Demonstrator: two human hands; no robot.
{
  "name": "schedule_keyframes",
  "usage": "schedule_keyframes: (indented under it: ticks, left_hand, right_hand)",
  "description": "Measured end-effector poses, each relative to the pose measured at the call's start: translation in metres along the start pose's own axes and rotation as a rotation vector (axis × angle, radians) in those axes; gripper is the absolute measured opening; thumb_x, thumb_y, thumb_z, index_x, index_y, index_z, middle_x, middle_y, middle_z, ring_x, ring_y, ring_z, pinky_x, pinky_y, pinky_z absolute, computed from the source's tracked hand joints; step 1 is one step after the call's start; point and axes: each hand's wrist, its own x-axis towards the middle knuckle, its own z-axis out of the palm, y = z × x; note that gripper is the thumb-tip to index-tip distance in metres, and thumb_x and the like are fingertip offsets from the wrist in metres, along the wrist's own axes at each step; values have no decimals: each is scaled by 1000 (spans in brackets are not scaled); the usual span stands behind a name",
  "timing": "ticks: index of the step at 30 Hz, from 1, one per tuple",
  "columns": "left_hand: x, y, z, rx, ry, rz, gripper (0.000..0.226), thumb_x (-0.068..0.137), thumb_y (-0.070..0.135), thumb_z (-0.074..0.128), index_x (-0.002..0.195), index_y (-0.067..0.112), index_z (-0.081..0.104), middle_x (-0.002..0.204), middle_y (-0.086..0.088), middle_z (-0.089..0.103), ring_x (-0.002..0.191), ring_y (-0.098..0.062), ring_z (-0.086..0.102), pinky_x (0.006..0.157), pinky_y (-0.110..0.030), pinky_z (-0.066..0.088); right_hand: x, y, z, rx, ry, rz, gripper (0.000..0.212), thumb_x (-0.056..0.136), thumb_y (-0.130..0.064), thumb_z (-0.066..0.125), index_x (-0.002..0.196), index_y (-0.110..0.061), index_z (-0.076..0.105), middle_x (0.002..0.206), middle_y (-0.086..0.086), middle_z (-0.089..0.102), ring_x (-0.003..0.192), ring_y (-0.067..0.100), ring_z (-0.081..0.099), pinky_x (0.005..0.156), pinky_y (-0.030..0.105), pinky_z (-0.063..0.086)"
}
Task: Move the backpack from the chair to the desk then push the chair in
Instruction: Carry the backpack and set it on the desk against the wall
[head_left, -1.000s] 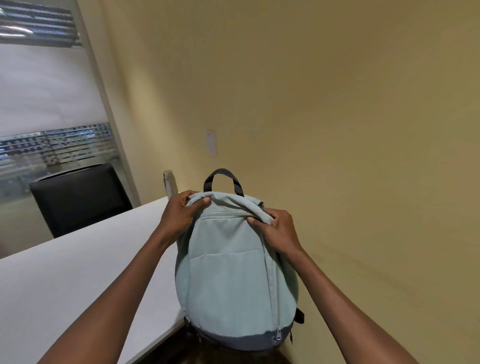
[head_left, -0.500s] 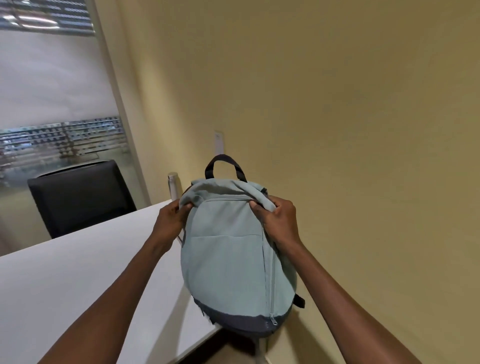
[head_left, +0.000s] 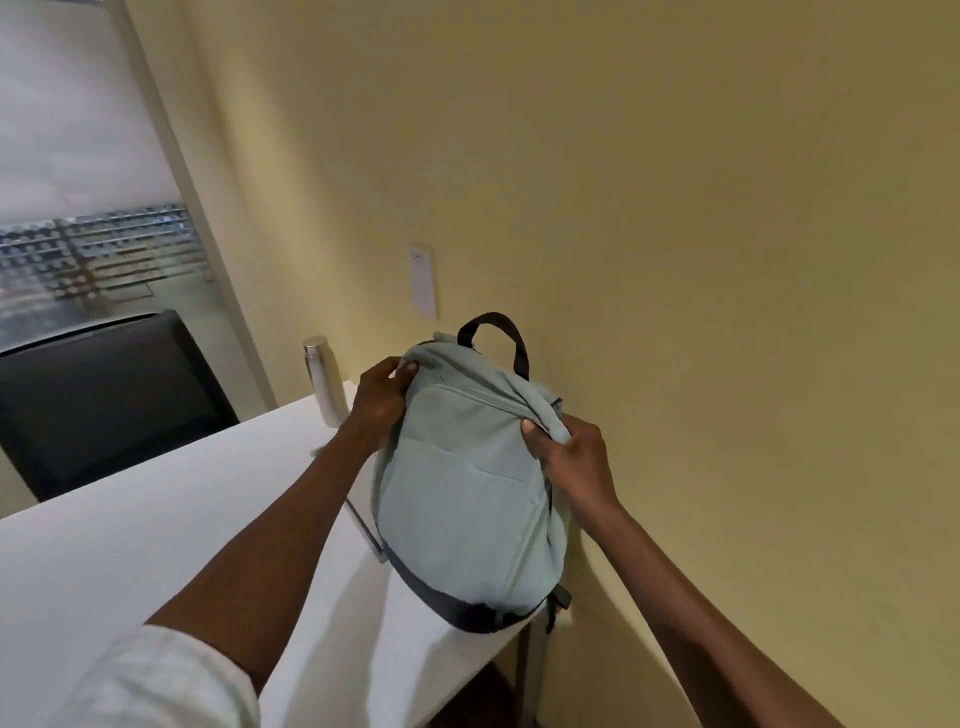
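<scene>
Gripping the backpack (head_left: 467, 499) between them, left hand (head_left: 376, 402) and right hand (head_left: 571, 462) clutch its top corners over the desk (head_left: 156, 545)

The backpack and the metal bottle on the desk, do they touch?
Cannot tell: in the head view the left hand hides the space between backpack and bottle.

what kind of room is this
Probably a small office or meeting room: a plain white desk set against a bare wall, a black office chair, and a frosted glass partition.

Steel bottle (head_left: 323, 382) upright near yellow wall (head_left: 675, 208); white wall plate (head_left: 423, 280).
</scene>
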Motion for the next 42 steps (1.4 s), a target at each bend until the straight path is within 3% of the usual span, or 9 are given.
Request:
schedule_keyframes:
  ticks: [6, 9, 12, 14, 17, 20, 23, 28, 42]
  left_hand:
    - [41, -44, 30, -16, -84, -83, 21, 101, 20, 56, 112, 8, 70, 104, -8, 69, 92, -20, 61, 71, -20, 48]
    - [59, -65, 47, -61, -73, -145, 23, 100, 21, 57, 114, 8, 70, 112, -11, 71, 102, -28, 63, 85, -31, 51]
    - [81, -69, 60, 9, -16, -135, 24, 99, 17, 57, 115, 5, 71, 117, -16, 70, 101, -28, 62, 84, -32, 45]
    - [91, -71, 64, 167, -4, -60, 28, 99, 12, 52, 122, 3, 66, 122, -20, 67, 108, -33, 61, 85, -33, 43]
    - [89, -85, 65, 344, -44, 102, 43, 102, 10, 46, 143, -2, 43, 144, -24, 50, 133, -39, 47, 110, -42, 35]
    - [68, -113, 71, 305, -76, 192, 57, 106, 26, 42, 153, 1, 23, 159, -23, 29, 147, -36, 28, 121, -50, 25]
    - [52, -137, 79, 486, -217, 218, 75, 104, 44, 35, 157, 7, -3, 165, -21, -6, 153, -37, -6, 124, -52, 6]
    - [50, -138, 78, 668, -322, 224, 77, 105, 45, 30, 155, 12, -19, 163, -17, -24, 149, -37, -22, 123, -58, 1]
    - [-61, -86, 62, 729, -233, 259, 72, 106, 35, 35, 157, 4, -6, 166, -13, -12, 153, -29, -12, 124, -52, 6]
  right_hand:
    - [18, 43, 9, -108, 88, 85, 40, 91, -21, 72, 58, -22, 50, 51, -10, 50, 45, 1, 45, 47, 17, 34]
    - [29, 60, 11, -189, 86, 74, 34, 91, -23, 72, 63, -24, 53, 58, -8, 55, 52, 5, 50, 52, 20, 38]
    - [43, 62, 14, -297, 50, -7, 7, 94, -27, 69, 97, -22, 66, 87, -8, 68, 77, 4, 62, 70, 20, 48]
    - [45, 65, 18, -490, 26, -66, 31, 97, -24, 62, 126, -14, 57, 110, -6, 64, 95, 9, 61, 83, 28, 50]
    - [33, 68, 27, -713, 109, -297, 51, 97, -6, 54, 146, -10, 42, 136, 5, 53, 118, 20, 53, 99, 35, 48]
    - [32, 80, 28, -1008, 108, -597, 51, 86, 3, 63, 135, -5, 52, 138, 25, 52, 125, 39, 51, 105, 46, 46]
    - [39, 95, 25, -1246, 18, -818, 39, 89, -2, 59, 128, -2, 57, 144, 26, 51, 137, 40, 45, 117, 50, 32]
    - [45, 100, 14, -1333, -23, -764, 53, 95, -1, 47, 147, 2, 42, 160, 20, 29, 151, 32, 23, 120, 51, 26]
    - [-5, 76, -12, -1076, 0, -545, 56, 102, -23, 32, 150, 5, 32, 159, 24, 27, 149, 36, 25, 122, 51, 21]
